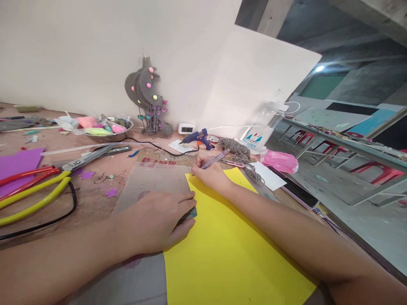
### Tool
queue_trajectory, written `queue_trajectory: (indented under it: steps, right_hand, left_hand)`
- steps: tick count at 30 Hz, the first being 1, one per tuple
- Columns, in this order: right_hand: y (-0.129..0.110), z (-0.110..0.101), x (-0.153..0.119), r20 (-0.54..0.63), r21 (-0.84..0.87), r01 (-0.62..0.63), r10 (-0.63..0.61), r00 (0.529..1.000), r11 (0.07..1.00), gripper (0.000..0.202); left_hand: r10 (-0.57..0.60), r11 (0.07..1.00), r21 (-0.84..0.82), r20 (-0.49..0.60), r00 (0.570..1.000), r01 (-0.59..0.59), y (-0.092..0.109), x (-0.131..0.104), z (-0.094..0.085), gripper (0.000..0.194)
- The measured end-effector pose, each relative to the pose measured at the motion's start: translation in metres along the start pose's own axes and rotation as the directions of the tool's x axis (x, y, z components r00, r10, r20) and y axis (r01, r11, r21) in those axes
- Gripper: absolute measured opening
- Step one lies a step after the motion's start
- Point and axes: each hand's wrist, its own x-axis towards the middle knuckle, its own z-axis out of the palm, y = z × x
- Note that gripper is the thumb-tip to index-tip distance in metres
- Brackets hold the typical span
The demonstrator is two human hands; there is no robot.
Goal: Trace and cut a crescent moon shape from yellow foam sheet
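A large yellow sheet [219,254] lies on a grey board [133,186]. My left hand [155,218] rests over its left edge, with a small dark flat piece [192,214] between thumb and fingers; most of that piece is hidden under the hand. At the sheet's far left corner, my right hand [211,173] is closed around a pale purple pen [216,159]. The pen points down to the left, and its tip is hidden by the fingers. My right forearm crosses above the sheet.
Left are red-handled [28,180] and yellow-handled [38,203] tools, and a bowl [110,134] of coloured pieces. Behind stand a blue glue gun [199,139], a small clock [186,128], grey yarn [234,147] and a clear bottle [262,129]. Right lies a phone [294,188].
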Motion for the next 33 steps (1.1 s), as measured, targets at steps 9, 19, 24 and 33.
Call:
queue_trajectory:
  steps: [9, 19, 24, 33]
  right_hand:
    - [0.029, -0.067, 0.024, 0.021, -0.322, 0.108, -0.107, 0.994, 0.94, 0.026]
    - [0.02, -0.066, 0.021, 0.277, -0.424, -0.026, 0.157, 0.948, 0.905, 0.014]
    - [0.007, -0.051, 0.017, 0.473, -0.144, 0.112, -0.031, 0.881, 0.983, 0.014]
    - [0.011, -0.028, 0.001, 0.455, -0.192, 0.351, -0.234, 0.859, 0.916, 0.017]
  left_hand:
    - [-0.016, 1.0, 0.01, 0.017, 1.0, 0.016, 0.0, -0.001, -0.001, 0.036]
    - [-0.055, 0.998, 0.045, 0.074, 0.996, 0.052, 0.002, 0.001, -0.004, 0.033]
    - [-0.051, 0.997, 0.058, 0.081, 0.995, 0.046, 0.003, 0.001, -0.006, 0.033]
    - [-0.028, 0.993, 0.12, 0.105, 0.994, 0.016, 0.003, 0.004, -0.008, 0.03]
